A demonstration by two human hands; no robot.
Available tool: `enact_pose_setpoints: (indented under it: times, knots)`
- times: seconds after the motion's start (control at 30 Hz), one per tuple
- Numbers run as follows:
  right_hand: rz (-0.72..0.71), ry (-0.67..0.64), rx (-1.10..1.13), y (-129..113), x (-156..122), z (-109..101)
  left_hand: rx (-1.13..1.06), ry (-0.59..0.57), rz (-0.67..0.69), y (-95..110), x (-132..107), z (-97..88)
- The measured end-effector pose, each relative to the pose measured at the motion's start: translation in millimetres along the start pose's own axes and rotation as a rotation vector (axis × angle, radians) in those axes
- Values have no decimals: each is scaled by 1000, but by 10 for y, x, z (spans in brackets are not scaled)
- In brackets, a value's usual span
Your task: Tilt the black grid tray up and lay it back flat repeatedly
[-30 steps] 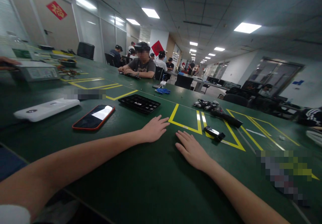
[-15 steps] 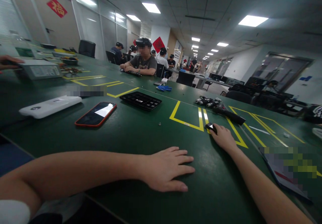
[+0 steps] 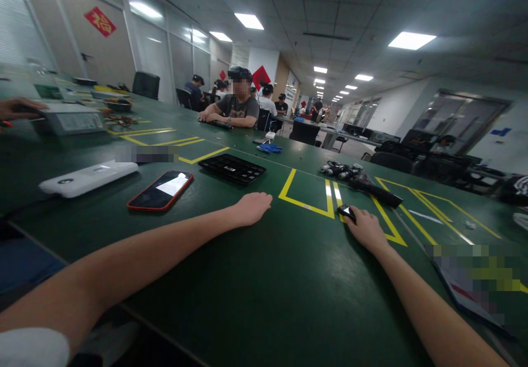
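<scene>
My left hand [image 3: 253, 208] rests on the green table [image 3: 289, 279] just in front of a black plastic tray [image 3: 233, 169] with compartments. Its fingers are curled together, and what they hold, if anything, is hidden. Farther right, my right hand [image 3: 367, 228] has its fingers closed on a small black device [image 3: 345, 212] with a bright patch on its face. The device lies at the yellow tape lines [image 3: 307, 206]. To the left of my left hand lies a phone [image 3: 160, 191] in an orange-red case, face up.
A white elongated device [image 3: 91, 177] lies at the left with a dark cable. Beyond my right hand are a bundle of black cables and metal parts [image 3: 340, 170] and blue gloves [image 3: 269, 148]. A person [image 3: 237, 105] sits across the table; another person's hand [image 3: 20, 108] touches a grey box [image 3: 70, 119].
My left hand has moved forward and left, from lying flat with spread fingers to curled, over the spot where a tiny object lay. The right hand stays on the black device.
</scene>
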State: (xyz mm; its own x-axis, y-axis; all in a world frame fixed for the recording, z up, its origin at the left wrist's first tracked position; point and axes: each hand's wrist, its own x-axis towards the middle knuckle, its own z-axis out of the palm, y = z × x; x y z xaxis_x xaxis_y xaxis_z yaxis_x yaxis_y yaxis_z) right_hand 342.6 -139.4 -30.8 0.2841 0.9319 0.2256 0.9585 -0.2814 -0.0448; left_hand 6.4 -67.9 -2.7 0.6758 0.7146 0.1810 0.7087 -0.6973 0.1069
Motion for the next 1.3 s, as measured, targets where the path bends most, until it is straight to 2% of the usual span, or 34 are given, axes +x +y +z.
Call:
enact_pose_setpoints:
  times: [0.07, 0.13, 0.17, 0.27, 0.37, 0.43, 0.57, 0.6, 0.7, 0.77, 0.83, 0.93, 1.0, 1.07, 1.17, 1.3]
  knots:
    - [4, -1, 7, -2, -4, -7, -324, 96, -168, -78, 62, -86]
    - [9, -4, 18, -9, -9, -18, -657, 217, -423, -244, 171, -243]
    - [12, -6, 25, -13, -11, -24, -758, 276, -543, -359, 233, -336]
    - [22, -9, 33, -28, -13, -41, -742, 375, -690, -765, 387, -583]
    - [23, -13, 40, -49, -15, -61, -638, 432, -806, -1118, 461, -653]
    - [25, -18, 50, -60, -19, -71, -508, 391, -860, -1274, 490, -601]
    - [18, -14, 57, -29, -7, -57, -37, 13, -806, -1402, 542, -455]
    - [14, -13, 65, -11, 5, -49, 31, -45, -777, -1400, 545, -433]
    - [10, -3, 137, 6, 46, -34, 65, -37, -731, -1298, 495, -386]
    - [10, 12, 259, -82, 46, -48, 79, -10, -697, -1133, 414, -344]
    - [-7, 15, 465, -284, -9, -78, 33, 46, -615, -884, 304, -275]
    - [-109, -64, 862, -711, -201, -97, -218, 158, -354, -416, 110, -138]
    - [-236, -102, 1101, -961, -354, -64, -342, 167, -201, -118, -22, -51]
    - [-326, -115, 1240, -1110, -480, -4, -412, 171, -98, 107, -134, 14]
    - [-360, -141, 1252, -1152, -575, 59, -481, 172, -28, 276, -240, 59]
    - [-490, -113, 1150, -1108, -585, 54, -558, 181, 25, 322, -302, 47]
